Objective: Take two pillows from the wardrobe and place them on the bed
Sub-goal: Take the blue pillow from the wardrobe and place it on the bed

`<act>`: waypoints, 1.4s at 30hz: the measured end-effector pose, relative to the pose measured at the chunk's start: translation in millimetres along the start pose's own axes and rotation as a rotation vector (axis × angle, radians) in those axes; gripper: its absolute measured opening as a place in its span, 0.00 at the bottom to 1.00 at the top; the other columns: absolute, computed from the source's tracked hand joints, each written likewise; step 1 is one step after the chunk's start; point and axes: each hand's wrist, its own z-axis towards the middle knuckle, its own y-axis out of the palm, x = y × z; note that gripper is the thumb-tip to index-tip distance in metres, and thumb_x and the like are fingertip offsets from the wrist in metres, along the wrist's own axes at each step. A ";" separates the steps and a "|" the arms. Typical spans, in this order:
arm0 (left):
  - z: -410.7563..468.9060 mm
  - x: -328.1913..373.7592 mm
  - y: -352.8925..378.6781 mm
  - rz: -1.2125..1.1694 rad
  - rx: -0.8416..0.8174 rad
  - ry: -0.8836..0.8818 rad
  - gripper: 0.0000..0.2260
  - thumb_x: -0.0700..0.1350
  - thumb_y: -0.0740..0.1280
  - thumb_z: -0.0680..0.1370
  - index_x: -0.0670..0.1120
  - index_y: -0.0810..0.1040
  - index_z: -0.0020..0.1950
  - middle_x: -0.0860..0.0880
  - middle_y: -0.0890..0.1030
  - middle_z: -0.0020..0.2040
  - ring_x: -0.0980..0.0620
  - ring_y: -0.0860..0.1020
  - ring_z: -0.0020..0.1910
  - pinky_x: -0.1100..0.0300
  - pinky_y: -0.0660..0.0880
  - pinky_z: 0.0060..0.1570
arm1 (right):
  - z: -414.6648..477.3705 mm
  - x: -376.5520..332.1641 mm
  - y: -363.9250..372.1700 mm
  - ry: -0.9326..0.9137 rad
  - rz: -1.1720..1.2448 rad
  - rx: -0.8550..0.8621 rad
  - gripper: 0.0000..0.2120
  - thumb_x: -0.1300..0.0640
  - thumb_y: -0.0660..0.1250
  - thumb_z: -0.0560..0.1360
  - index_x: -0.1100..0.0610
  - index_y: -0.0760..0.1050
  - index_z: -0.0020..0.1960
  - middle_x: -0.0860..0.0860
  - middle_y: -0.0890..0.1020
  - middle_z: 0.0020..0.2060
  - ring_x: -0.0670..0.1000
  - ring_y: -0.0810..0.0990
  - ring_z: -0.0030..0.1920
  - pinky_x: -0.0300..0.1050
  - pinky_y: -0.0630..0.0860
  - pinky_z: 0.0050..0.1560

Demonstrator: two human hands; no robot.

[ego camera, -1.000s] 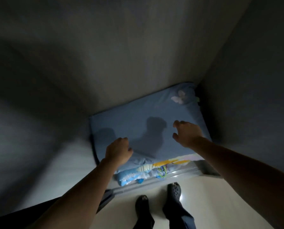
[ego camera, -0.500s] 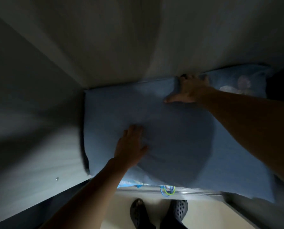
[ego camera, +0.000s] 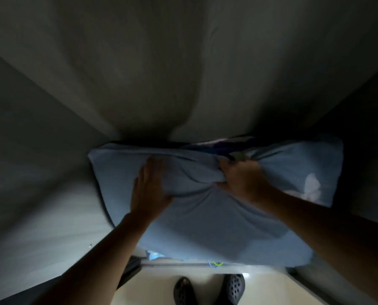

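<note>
A light blue pillow with a pale butterfly print near its right end fills the bottom of the dark wardrobe. My right hand is clenched on a bunch of its fabric at the far edge. My left hand lies beside it with the thumb pinching a fold of the same cover. A second pillow, darker and patterned, shows only as a sliver behind the blue one. A bit of another patterned fabric peeks out under the front edge.
The wardrobe's pale back wall and side walls close in on three sides. The sliding-door track runs along the front. My two dark clogs stand on the cream floor just outside.
Both hands slid toward the pillow's far edge and closed on its cover, bunching the fabric between them. The view has moved closer and the pillow's far edge has lifted.
</note>
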 end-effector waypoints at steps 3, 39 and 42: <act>-1.5 10.9 -26.4 0.245 -0.052 0.137 0.55 0.62 0.76 0.59 0.50 0.48 0.77 0.39 0.56 0.77 0.37 0.57 0.74 0.40 0.61 0.67 | -51.8 -6.6 -19.0 0.023 0.052 0.019 0.25 0.43 0.80 0.54 0.55 0.81 0.44 0.55 0.82 0.31 0.59 0.81 0.31 0.45 0.77 0.33; -422.3 248.4 -60.4 0.460 -0.319 1.114 0.15 0.51 0.70 0.71 0.47 0.71 0.52 0.47 0.78 0.55 0.44 0.75 0.57 0.51 0.71 0.53 | -636.1 -159.4 -223.2 0.932 0.030 -0.046 0.29 0.29 0.60 0.62 0.49 0.71 0.53 0.55 0.81 0.27 0.62 0.79 0.31 0.46 0.66 0.29; -473.1 317.7 -49.4 0.447 -0.276 1.198 0.12 0.47 0.69 0.71 0.47 0.71 0.51 0.46 0.80 0.53 0.42 0.76 0.56 0.52 0.70 0.52 | -712.4 -135.2 -238.7 1.026 -0.047 -0.057 0.25 0.30 0.61 0.62 0.49 0.73 0.46 0.52 0.79 0.23 0.60 0.78 0.25 0.43 0.66 0.26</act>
